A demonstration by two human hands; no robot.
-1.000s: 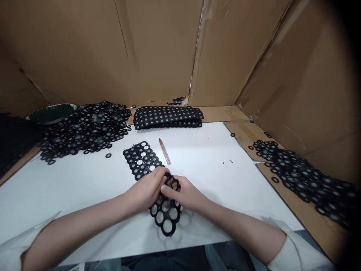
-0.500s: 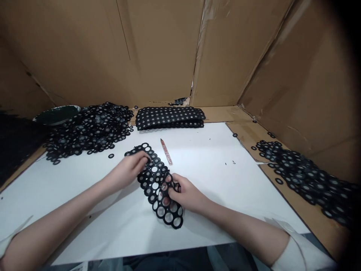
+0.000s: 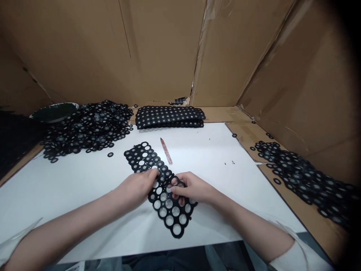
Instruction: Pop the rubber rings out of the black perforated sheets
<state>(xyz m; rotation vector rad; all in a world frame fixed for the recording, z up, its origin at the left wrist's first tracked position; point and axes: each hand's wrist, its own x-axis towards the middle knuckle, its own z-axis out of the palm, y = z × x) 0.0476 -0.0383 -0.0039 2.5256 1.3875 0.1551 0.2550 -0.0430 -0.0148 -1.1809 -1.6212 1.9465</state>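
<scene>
A sheet of joined black rings (image 3: 172, 215) lies slanting across the white table, its near part slightly raised. My right hand (image 3: 192, 189) pinches the sheet's right edge between thumb and fingers. At the left side of its middle, my left hand (image 3: 142, 184) is closed, with the fingertips against the rings; whether a small piece is between them is hidden. Beyond the sheet lies a flat, pointed strip with a reddish pattern (image 3: 166, 151).
A heap of loose black rings (image 3: 93, 128) is at the back left, beside a round dish (image 3: 55, 112). Folded dotted black sheets (image 3: 170, 117) lie at the back. More rings (image 3: 304, 175) spread over cardboard at the right. Cardboard walls (image 3: 158, 52) enclose the table (image 3: 98, 192).
My left hand has come nearer and to the right along the sheet. The sheet's near part, folded over before, is now spread out flatter, with my right hand still at its edge.
</scene>
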